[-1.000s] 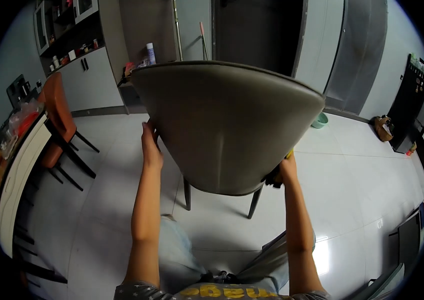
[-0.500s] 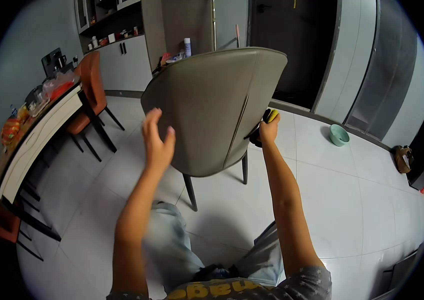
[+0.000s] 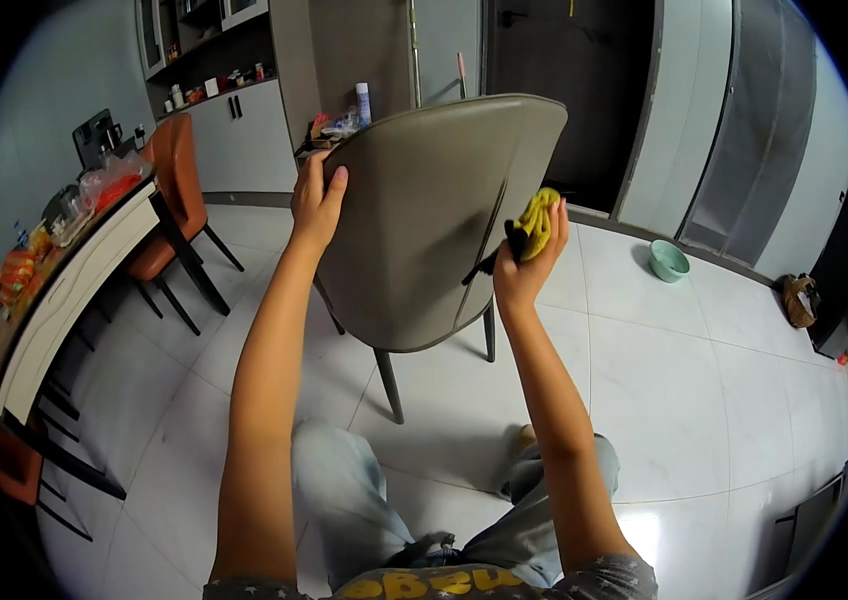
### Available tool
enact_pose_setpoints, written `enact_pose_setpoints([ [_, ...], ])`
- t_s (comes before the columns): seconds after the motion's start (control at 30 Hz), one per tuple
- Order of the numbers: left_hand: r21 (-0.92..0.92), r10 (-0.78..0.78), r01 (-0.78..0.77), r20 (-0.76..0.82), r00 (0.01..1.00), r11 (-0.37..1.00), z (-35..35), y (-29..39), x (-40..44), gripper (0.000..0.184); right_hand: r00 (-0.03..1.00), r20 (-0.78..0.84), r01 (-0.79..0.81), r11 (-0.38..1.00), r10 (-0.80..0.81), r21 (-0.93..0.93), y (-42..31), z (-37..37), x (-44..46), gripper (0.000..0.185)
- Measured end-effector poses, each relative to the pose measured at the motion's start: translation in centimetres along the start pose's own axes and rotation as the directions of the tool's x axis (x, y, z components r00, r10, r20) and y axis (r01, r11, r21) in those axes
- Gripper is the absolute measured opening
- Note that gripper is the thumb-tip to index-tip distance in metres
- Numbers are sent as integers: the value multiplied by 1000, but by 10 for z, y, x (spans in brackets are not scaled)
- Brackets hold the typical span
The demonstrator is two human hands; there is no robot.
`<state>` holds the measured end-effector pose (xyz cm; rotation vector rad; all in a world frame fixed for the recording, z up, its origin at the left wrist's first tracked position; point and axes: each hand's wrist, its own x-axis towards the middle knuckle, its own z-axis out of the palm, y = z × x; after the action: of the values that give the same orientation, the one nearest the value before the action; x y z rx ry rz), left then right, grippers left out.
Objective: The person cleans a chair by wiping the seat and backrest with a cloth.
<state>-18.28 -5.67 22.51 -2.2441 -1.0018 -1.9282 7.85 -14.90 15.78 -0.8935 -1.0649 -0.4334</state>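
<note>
Head view, left hand (image 3: 314,210) clamped on gray chair (image 3: 414,220) edge, right hand (image 3: 527,268) closed around yellow cloth (image 3: 539,220)

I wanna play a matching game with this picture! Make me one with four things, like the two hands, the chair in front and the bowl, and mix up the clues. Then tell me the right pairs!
Things:
1. Left hand
2. Right hand
3. Grey chair
4. Bowl

Clues:
A. Pale green, on the floor
B. Holding a bunched yellow cloth
C. Its back faces the camera
D. At the side edge of the chair's back

Right pairs:
1-D
2-B
3-C
4-A
</note>
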Motion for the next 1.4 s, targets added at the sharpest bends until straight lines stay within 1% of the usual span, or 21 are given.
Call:
enact_pose_setpoints([
  [0.07, -15, -32, 33, 44, 999, 999, -5, 9, 2, 40, 960, -49, 273, 961, -275, -41, -25, 8, 34, 82],
  [0.1, -28, -68, 71, 87, 994, 997, -9, 13, 5, 38, 959, -55, 276, 961, -277, -33, -37, 14, 48, 82],
  [0.17, -2, 2, -2, 60, 998, 1000, -14, 15, 17, 37, 865, 61, 501, 848, -498, -173, -61, 30, 72, 89],
  [0.2, 15, 63, -64, 46, 997, 998, -15, 19, 22, 38, 864, 134, 501, 856, -485, -127, -73, 37, 77, 94],
  [0.27, -2, 100, -100, -5, 995, 995, -6, 45, 28, 44, 845, 325, 474, 876, -425, -87, -98, 53, 75, 88],
  [0.37, -341, -142, 149, 45, 989, 928, 12, 50, 32, 58, 803, 344, 544, 834, -487, -89, -105, 82, 59, 79],
  [0.43, -367, -181, 177, 24, 983, 913, 12, 37, 31, 59, 768, 220, 634, 761, -601, -137, -96, 91, 62, 61],
  [0.47, -397, -215, 197, -1, 977, 897, 13, 31, 33, 60, 763, 217, 641, 756, -609, -133, -90, 92, 63, 61],
  [0.57, -356, -201, 157, -89, 976, 921, 23, 29, 33, 61, 675, 227, 734, 669, -702, -114, -74, 86, 74, 36],
  [0.63, -277, -186, 134, -171, 968, 951, 25, 37, 32, 58, 707, 202, 703, 705, -678, -93, -57, 74, 93, 38],
  [0.8, -265, -213, 174, -124, 969, 948, 29, 73, 28, 53, 882, 68, 471, 870, -466, -148, -21, 54, 114, 53],
  [0.87, -299, -206, 176, -70, 976, 938, 34, 68, 28, 52, 949, -88, 296, 952, -302, -78, -17, 59, 110, 53],
  [0.9, -260, -191, 180, -17, 981, 949, 31, 67, 28, 53, 979, -149, 144, 989, -141, 13, -16, 61, 109, 52],
  [1.0, -334, -179, 170, 4, 984, 927, 31, 61, 28, 55, 971, -183, 159, 987, -155, 5, -20, 69, 101, 53],
  [1.03, -349, -119, 121, 27, 993, 929, 30, 59, 31, 58, 961, -142, 233, 972, -236, -32, -28, 69, 95, 52],
  [1.13, -392, -147, 145, 26, 989, 909, 27, 61, 29, 59, 863, 37, 504, 864, -503, -5, -58, 81, 67, 48],
  [1.2, -447, -173, 174, 45, 984, 877, 26, 58, 29, 60, 713, 156, 685, 727, -683, 48, -59, 83, 59, 37],
  [1.23, -503, -194, 198, 60, 979, 841, 27, 57, 31, 60, 714, 162, 684, 728, -681, 44, -56, 80, 63, 37],
  [1.3, -512, -175, 186, 69, 982, 839, 28, 54, 31, 63, 361, 306, 905, 411, -881, 114, -47, 72, 80, 31],
  [1.33, -503, -163, 175, 68, 984, 847, 26, 54, 32, 64, 363, 301, 904, 412, -882, 114, -44, 67, 88, 31],
  [1.4, -503, -168, 197, 103, 980, 842, 23, 52, 34, 64, 238, 377, 939, 311, -895, 145, -36, 55, 108, 31],
])
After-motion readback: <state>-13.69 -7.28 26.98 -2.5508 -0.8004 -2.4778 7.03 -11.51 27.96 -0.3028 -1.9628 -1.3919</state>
